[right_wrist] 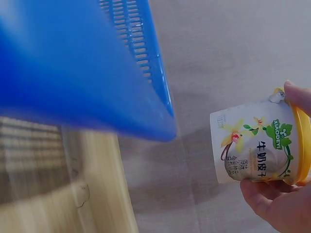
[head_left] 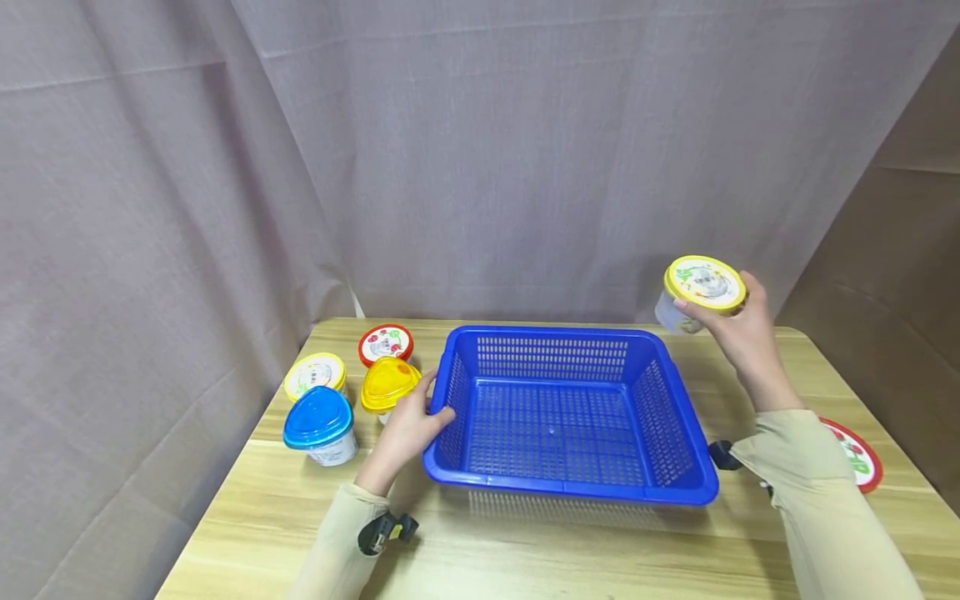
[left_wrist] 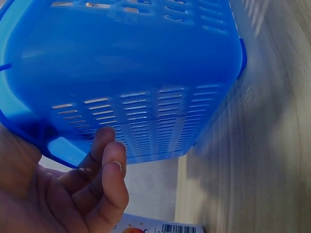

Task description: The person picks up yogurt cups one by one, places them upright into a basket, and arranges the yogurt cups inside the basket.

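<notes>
A blue plastic basket (head_left: 570, 487) with slotted walls stands on the table, and nothing lies inside it. My left hand (head_left: 407, 429) grips its left rim, thumb over the inside edge; in the left wrist view the other fingers (left_wrist: 114, 187) curl by the outer wall. Beyond the basket's right side, my right hand (head_left: 750, 342) holds up a white tub with a yellow lid (head_left: 705, 283). The right wrist view shows this tub's printed side (right_wrist: 257, 145) with flowers and green leaves, gripped near the lid between thumb and fingers.
Left of the basket stand tubs with a red lid (head_left: 386, 343), a yellow-and-white lid (head_left: 315, 375), a domed yellow lid (head_left: 388, 382) and a blue lid (head_left: 321, 421). A red-rimmed lid (head_left: 858, 454) shows partly behind the right sleeve. A grey curtain (head_left: 495, 167) hangs behind the table.
</notes>
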`<state>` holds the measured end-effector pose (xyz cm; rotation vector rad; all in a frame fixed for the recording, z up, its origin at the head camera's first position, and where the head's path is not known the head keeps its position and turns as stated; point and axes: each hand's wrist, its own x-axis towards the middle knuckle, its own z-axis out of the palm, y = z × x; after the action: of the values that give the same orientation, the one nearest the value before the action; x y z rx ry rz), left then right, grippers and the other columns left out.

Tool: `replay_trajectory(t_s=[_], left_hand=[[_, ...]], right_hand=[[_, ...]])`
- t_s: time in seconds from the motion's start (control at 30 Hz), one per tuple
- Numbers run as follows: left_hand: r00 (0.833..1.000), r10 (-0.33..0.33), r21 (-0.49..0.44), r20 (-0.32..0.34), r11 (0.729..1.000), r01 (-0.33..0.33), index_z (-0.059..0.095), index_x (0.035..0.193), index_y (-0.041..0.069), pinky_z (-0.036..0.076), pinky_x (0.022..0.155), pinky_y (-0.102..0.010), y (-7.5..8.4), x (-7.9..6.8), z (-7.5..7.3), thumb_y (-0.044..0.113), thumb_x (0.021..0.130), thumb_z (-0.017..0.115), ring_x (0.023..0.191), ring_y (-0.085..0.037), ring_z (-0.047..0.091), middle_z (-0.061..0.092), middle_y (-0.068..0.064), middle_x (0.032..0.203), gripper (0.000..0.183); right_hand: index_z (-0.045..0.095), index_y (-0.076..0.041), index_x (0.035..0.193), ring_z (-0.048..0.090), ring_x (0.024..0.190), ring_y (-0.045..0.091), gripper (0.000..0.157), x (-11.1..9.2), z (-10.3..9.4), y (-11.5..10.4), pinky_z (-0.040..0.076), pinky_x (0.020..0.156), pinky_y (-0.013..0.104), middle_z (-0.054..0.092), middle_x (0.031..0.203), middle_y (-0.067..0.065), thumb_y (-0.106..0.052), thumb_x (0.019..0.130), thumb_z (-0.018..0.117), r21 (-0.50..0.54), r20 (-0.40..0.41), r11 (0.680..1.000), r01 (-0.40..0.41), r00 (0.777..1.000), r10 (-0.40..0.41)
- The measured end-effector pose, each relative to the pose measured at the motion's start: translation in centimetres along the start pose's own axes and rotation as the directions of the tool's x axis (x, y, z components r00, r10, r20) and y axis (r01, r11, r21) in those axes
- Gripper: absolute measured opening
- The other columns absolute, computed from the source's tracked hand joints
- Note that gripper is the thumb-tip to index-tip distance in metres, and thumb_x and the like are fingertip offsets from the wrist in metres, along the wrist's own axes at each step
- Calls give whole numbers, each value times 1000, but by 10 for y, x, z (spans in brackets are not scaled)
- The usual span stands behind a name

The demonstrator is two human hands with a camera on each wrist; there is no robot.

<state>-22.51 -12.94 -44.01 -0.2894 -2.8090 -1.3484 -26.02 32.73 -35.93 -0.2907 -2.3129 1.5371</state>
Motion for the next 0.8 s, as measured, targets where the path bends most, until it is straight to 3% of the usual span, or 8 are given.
replay_trajectory(t_s=[0.27,0.57,0.8], left_hand=[[1000,-2,-6,9,1000,2,39,152,1,58,78,-43,0,0,-1,19,88,69,86,-24,70,73,-16,99,73],[1000,-11,-6,12,1000,11,39,152,1,58,80,-44,-1,1,0,19,89,69,90,-26,71,73,-18,105,72],[1000,-7,-8,14,1000,7,38,152,1,58,80,-45,1,0,1,19,89,68,92,-27,71,72,-20,107,72]], right_hand=[[-2,-10,162,30,144,30,116,-1,9,-11,28,118,40,21,162,21,-42,86,79,13,37,1000,-9,999,8],[-2,-10,162,33,142,33,113,-2,25,-18,32,115,42,25,160,23,-39,88,78,34,95,999,5,995,-8],[-2,-9,162,31,143,37,114,-3,38,-21,27,117,49,24,160,24,-40,87,78,25,138,999,32,990,-35]])
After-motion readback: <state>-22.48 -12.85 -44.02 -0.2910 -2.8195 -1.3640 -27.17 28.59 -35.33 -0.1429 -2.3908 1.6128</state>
